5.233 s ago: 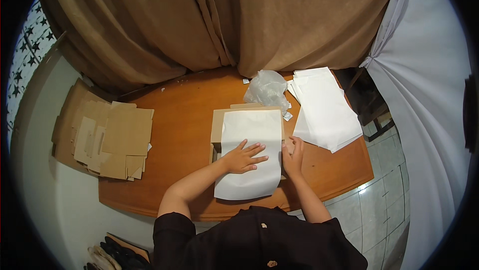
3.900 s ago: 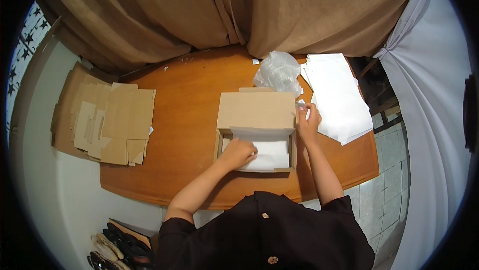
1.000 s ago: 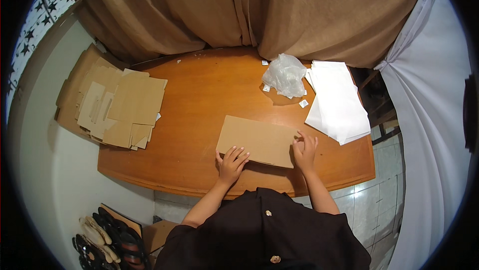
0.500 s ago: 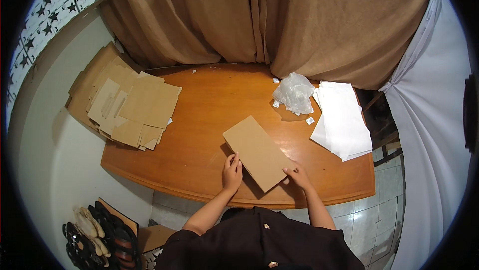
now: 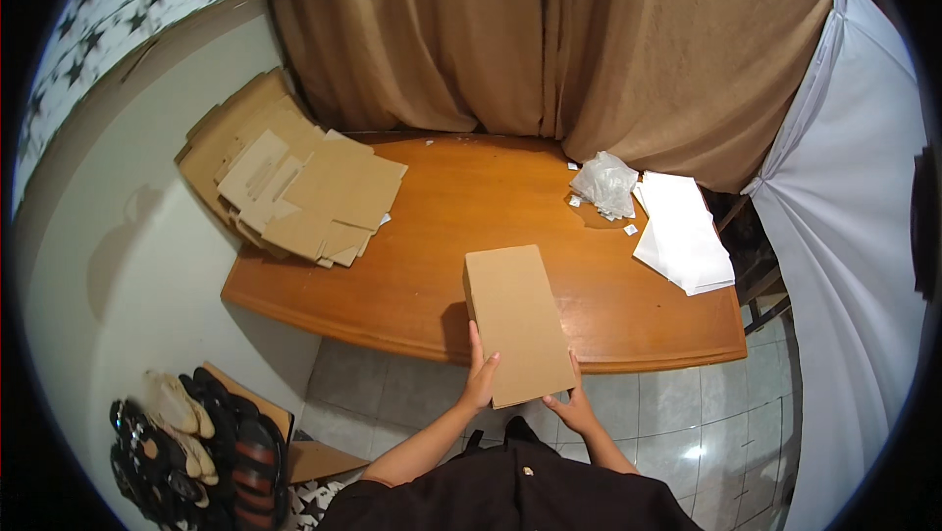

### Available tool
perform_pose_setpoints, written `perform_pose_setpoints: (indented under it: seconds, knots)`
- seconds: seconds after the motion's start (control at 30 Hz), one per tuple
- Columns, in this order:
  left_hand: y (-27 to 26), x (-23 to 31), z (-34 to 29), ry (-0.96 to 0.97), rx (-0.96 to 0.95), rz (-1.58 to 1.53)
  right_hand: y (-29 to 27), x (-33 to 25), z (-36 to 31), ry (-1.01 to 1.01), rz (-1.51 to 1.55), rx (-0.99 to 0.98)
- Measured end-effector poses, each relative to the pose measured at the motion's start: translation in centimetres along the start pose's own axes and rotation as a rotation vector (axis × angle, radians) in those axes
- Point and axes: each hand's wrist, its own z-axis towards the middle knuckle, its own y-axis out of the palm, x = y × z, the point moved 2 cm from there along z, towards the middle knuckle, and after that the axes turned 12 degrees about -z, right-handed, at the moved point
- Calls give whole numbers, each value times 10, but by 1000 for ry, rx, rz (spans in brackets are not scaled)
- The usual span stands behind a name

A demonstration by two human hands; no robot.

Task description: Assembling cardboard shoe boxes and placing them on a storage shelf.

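Note:
Between my two hands is a closed brown cardboard box (image 5: 520,320), long and rectangular, its plain top facing up. My left hand (image 5: 480,374) grips its near left side, with the thumb over the top edge and the fingers along the side. At the near right corner my right hand (image 5: 572,398) holds it, thumb by the near edge and fingers up the right side. The box's near end reaches past the front edge of the wooden table (image 5: 422,286). Its underside is hidden.
Flattened cardboard boxes (image 5: 324,197) are stacked at the table's left end against the wall. Toward the back right lie a crumpled clear plastic bag (image 5: 605,185), small white packets (image 5: 630,231) and white paper sheets (image 5: 687,241). Shoes (image 5: 186,443) fill the floor at lower left.
The box has come nearer to me and turned so its long side points more straight ahead. Both hands moved with it, the left shifting toward its near end. My view has shifted too.

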Motion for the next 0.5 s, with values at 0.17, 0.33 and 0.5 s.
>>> perform_pose_setpoints:
  seconds: [0.17,0.33,0.5]
  knots:
    - [-6,50,-71,29,-59,-54,37,-47,-68,-34,37,64]
    - [-21,91,-153,106,-3,56,67,-83,-126,-82,19,26]
    - [-39,126,-243,191,-34,242,109,-116,-190,-117,265,-67]
